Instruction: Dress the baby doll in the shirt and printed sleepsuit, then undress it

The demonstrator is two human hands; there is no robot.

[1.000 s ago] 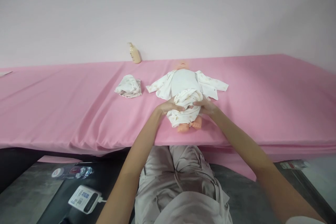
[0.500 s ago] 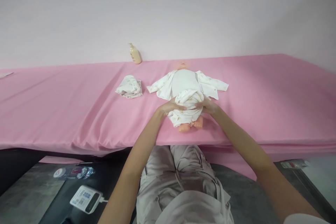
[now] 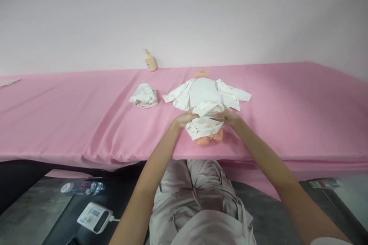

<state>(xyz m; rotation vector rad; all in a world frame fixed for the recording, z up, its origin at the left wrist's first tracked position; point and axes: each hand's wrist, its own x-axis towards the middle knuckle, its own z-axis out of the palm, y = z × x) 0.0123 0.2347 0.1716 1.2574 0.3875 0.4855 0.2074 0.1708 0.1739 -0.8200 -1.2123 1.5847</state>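
A baby doll point(image 3: 203, 141) lies on its back on the pink-covered table, its feet toward me. White patterned baby trousers point(image 3: 204, 127) cover its legs, with the upper part bunched at the waist. My left hand point(image 3: 186, 118) is closed on the left side of the waistband, fingertips tucked under the cloth. My right hand point(image 3: 228, 117) grips the right side in the same way. A white printed jacket point(image 3: 234, 93) covers the doll's arms and lies spread open over a plain white top point(image 3: 203, 91).
Folded white cloth point(image 3: 144, 95) lies to the left on the pink sheet point(image 3: 71, 122). A cream pump bottle point(image 3: 150, 61) stands against the white wall point(image 3: 184, 23). Below the table are a plastic bottle point(image 3: 82, 188) and a white device with a cable point(image 3: 94, 217).
My fingers have slid further under the waistband, and the bunched cloth at the waist is pulled more open. The whole view has shifted slightly.
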